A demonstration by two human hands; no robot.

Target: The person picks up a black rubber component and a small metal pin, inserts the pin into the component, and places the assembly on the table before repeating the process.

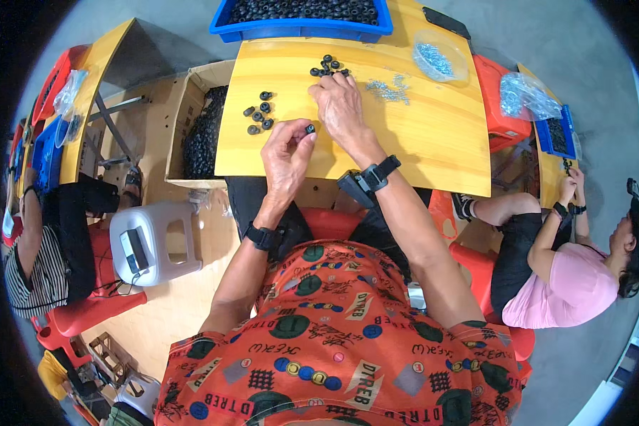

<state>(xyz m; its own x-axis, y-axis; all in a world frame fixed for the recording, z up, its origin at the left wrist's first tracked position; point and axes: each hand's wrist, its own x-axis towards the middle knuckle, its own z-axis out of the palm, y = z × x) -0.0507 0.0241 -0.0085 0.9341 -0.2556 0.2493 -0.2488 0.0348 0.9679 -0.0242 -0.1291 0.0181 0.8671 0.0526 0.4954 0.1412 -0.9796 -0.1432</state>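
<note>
My left hand is closed above the near part of the yellow tabletop. It pinches a small black round piece between thumb and forefinger. Farther forward, my right hand bends its fingers down against a small pile of black round pieces. Its fingers are drawn together, and their tips are partly hidden, so what they grip cannot be made out. Left of that pile lies a loose group of similar black pieces. Small silvery metal parts are scattered to the right of my right hand.
A blue tray full of black pieces stands at the far edge. Right of it are a clear tub of metal parts and a dark flat object. A cardboard box of black pieces adjoins the left edge. Co-workers sit on both sides.
</note>
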